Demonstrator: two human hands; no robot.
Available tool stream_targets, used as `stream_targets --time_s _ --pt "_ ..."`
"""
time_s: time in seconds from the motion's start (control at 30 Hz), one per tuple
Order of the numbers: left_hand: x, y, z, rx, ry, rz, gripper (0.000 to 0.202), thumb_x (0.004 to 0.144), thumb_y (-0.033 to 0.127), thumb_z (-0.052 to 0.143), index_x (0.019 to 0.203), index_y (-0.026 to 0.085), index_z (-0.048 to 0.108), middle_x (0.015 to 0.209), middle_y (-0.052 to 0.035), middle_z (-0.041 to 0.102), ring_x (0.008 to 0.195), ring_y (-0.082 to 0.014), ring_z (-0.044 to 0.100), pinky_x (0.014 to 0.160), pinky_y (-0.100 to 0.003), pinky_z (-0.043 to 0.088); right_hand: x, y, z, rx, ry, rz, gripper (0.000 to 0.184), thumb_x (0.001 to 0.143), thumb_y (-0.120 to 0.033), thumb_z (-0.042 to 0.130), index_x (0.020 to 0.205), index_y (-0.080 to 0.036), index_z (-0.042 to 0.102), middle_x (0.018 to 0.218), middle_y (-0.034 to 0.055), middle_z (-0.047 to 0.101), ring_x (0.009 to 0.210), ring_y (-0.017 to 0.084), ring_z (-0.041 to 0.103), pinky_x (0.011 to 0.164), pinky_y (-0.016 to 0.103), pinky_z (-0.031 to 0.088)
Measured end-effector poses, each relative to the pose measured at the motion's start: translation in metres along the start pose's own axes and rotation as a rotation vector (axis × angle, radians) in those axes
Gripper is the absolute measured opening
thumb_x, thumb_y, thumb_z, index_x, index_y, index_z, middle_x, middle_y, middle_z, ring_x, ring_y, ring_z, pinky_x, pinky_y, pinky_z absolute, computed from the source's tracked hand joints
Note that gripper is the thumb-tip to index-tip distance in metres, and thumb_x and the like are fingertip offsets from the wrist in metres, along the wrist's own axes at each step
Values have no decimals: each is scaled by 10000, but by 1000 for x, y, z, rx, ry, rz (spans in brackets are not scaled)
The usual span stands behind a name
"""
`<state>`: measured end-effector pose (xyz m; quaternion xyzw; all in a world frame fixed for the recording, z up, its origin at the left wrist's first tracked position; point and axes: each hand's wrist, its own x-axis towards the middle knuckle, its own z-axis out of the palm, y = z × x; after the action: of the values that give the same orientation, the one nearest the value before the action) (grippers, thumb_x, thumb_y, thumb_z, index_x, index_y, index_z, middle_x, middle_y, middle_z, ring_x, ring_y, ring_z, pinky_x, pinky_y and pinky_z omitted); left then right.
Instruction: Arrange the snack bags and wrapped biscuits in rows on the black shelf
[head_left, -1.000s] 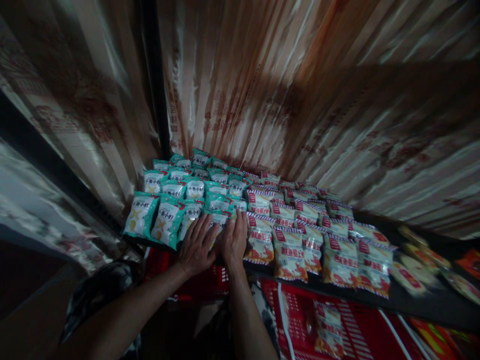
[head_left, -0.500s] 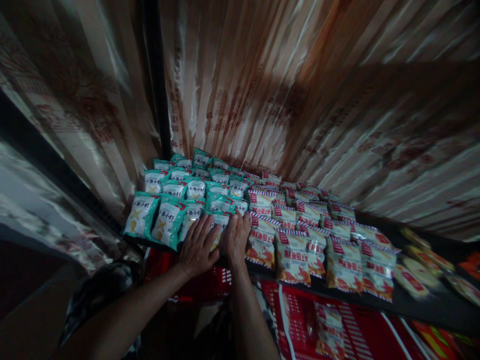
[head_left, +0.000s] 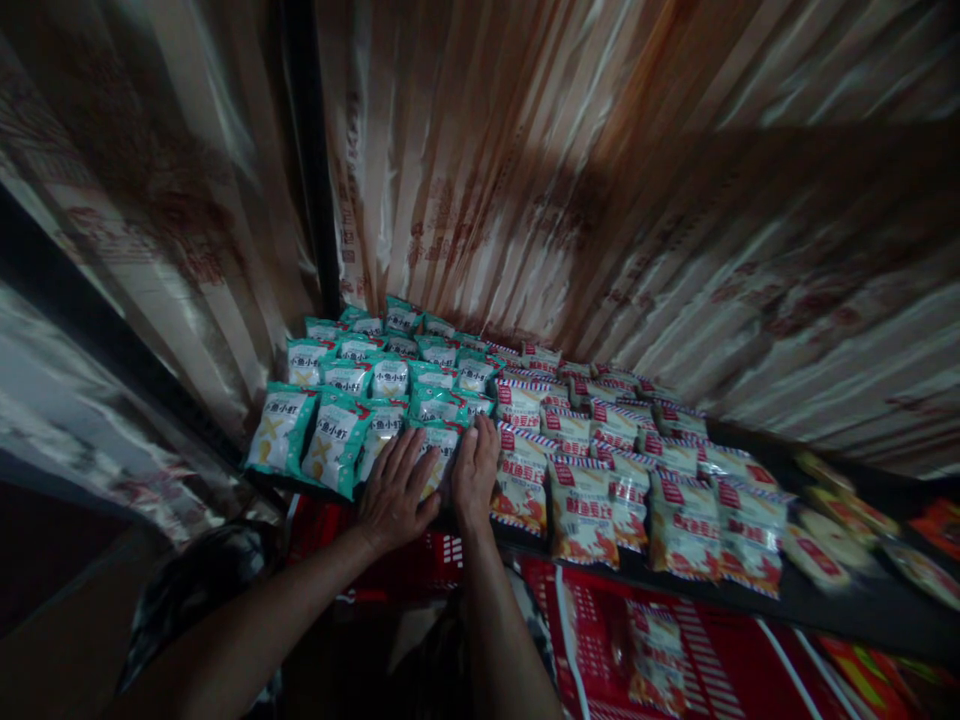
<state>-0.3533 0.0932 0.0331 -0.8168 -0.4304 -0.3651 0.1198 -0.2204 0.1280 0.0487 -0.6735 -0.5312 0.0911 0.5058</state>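
I find the left hand (head_left: 397, 495) laid over the left side of the front teal snack bag (head_left: 439, 458), fingers extended and slightly spread, not curled round anything. The right hand (head_left: 474, 475) stands along that bag's right edge, fingers straight and close together. Both appear to flank the bag rather than clasp it; how firmly they press, I cannot tell.

My assessment: the step looks like squaring this bag into its row. Light, equal pressure from both palms is advisable, as a hard squeeze could crumple the bag. I would keep the right hand clear of the striped-edge white snack bags (head_left: 585, 515) just to its right, and the left fingers from dragging the teal snack bags (head_left: 279, 430) to its left out of line.

Beyond, more teal rows stand behind the front bag. All rest on the black shelf (head_left: 832, 600). Below and right of that bag is a red basket (head_left: 716, 650) containing a white snack packet (head_left: 658, 655); a pleated curtain (head_left: 450, 150) hangs behind it.
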Motion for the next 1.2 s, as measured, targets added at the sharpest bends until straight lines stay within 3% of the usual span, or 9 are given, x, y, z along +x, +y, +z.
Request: stream_targets --time_s 0.2,0.37,0.47,0.57,0.7,0.9,1.2 --pt "-1 -1 0 -13 -5 9 592 851 295 467 1401 122 336 1482 -184 312 1401 -303 217 1094 -483 272 -11 -13 -2 -37 12 -176 522 953 -408 268 1319 -88 458 1416 194 416 1359 240 320 1079 492 320" --pt "-1 0 0 -25 -9 -2 600 851 301 488 1407 140 331 1488 -172 305 1401 -304 217 1095 -488 270 -7 -21 -38 -139 133 -253 431 951 -346 318 1292 -140 485 1411 162 436 1346 234 352 1062 512 341" --pt "-1 0 0 -33 1 -11 602 862 328 489 1413 148 325 1490 -163 306 1401 -295 221 1099 -481 267 -4 -12 -61 -214 223 -232 428 935 -361 363 1268 -132 504 1385 171 463 1323 255 385 1048 516 353" --pt "-1 0 0 -32 1 -8 611 863 339 502 1413 143 326 1487 -166 310 1401 -295 222 1102 -478 263 -7 4 -70 -254 219 -182 441 935 -376 344 1222 -102 537 1301 195 535 1275 271 442 1026 514 376" --pt "0 0 0 -25 1 -8 612 865 349 504 1414 145 327 1493 -162 300 1403 -295 214 1107 -477 255 -14 16 -61 -288 148 -194 450 930 -382 336 1193 -95 562 1257 186 573 1267 282 452 1015 513 389" --pt "-1 1 -1 -16 40 13 552 860 331 515 1365 140 400 1477 -170 330 1397 -293 233 1106 -469 258 -7 -4 -50 -231 88 -201 466 936 -376 322 1213 -87 561 1314 180 536 1318 256 392 1064 492 342" --pt "-1 -1 -4 -41 15 27 560 860 345 471 1371 131 386 1488 -171 304 1400 -306 217 1099 -489 256 35 -19 -20 -162 -190 -209 583 952 -455 227 1333 -83 464 1374 180 483 1352 254 345 1083 490 317"
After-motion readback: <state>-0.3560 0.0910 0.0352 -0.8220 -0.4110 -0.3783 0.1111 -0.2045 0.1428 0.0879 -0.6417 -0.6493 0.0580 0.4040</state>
